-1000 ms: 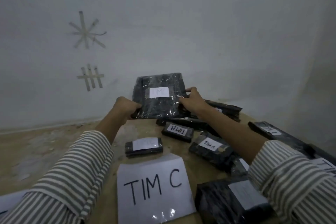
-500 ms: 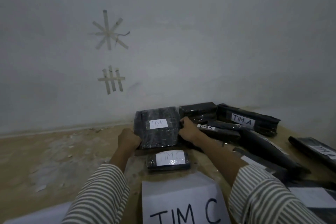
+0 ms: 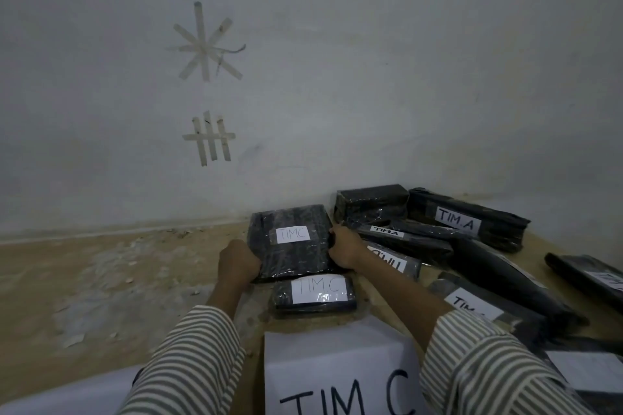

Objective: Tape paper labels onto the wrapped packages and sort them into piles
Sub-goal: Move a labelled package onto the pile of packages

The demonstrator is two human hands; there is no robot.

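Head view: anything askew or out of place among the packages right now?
Yes. On the right, the TIM A packages lie crossed in a loose heap, and one package by the right hand shows its label upside down. The large TIM C package, gripped by it and the left hand, lies square behind the small TIM C package.

Flat black wrapped package (image 3: 290, 242), label "TIM C", lying behind smaller one (image 3: 314, 295).

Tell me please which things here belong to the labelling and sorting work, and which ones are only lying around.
Job: large TIM C package, gripped by left hand and right hand; small TIM C package; TIM C sign sheet; TIM A package.
Lying about: tape star and tape tally marks on the wall.
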